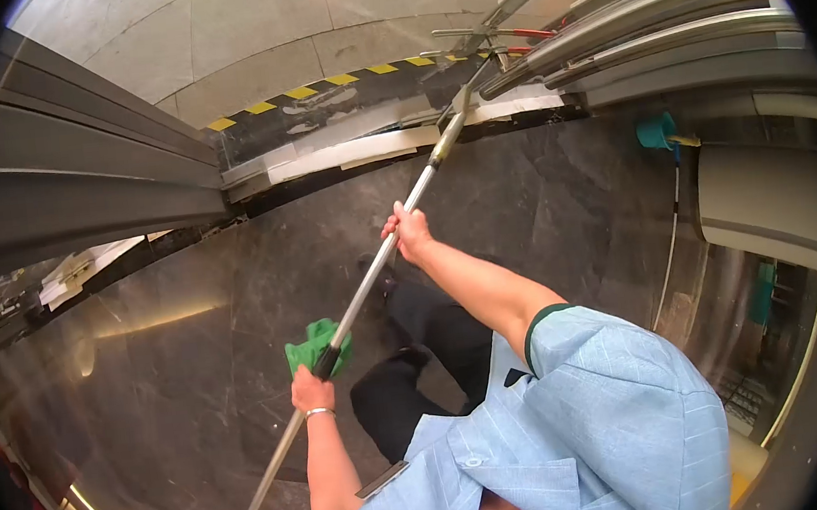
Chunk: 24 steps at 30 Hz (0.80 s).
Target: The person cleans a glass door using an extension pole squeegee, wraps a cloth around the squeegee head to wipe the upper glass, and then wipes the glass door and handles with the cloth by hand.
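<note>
A long silver telescopic pole [361,294] runs diagonally from the lower left to the door threshold at the top. My right hand [413,232] is wrapped round its upper shaft. Lower down, my left hand [312,391] is closed round the pole just below a black collar. A crumpled green cloth [315,346] bunches against the pole at that hand; whether the fingers also pinch it I cannot tell. At the far end, the pole meets a thin bar-like head [466,35] among metal rails, its shape unclear.
Dark tile floor [194,374] surrounds my feet. Yellow-black hazard tape [300,93] lines the threshold. Metal frame panels [94,157] stand left, and steel rails [651,20] upper right. A teal bucket [655,132] and a grey box-shaped unit [768,206] are at right.
</note>
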{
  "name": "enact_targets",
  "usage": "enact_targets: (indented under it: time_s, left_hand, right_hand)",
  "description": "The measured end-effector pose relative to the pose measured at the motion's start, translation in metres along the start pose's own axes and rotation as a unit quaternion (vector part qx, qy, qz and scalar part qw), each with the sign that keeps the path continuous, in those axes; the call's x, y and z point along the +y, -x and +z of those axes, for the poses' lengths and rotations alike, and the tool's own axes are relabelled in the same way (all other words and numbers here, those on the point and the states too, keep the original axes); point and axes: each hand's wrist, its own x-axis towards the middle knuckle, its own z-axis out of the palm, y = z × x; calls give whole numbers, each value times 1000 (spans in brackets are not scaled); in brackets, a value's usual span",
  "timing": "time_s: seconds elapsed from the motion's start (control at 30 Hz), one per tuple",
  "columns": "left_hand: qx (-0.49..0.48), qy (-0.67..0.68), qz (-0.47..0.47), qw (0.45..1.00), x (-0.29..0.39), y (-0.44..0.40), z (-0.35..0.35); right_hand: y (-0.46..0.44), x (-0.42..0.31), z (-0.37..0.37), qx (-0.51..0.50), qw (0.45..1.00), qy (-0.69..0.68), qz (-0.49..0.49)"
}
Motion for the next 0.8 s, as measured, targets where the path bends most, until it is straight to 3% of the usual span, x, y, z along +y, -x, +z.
enact_targets:
  time_s: [0.4,0.53,0.8]
  left_hand:
    - [-111,23,-1,994,-31,-86,3]
    - [-106,55,25,993,-70,-97,-4]
    - [-129,51,-40,990,-183,-95,-26]
  right_hand:
    - [-26,20,58,46,999,9,-13]
    - [-8,37,90,51,998,33,-29]
    - [44,122,181,64,996,54,-29]
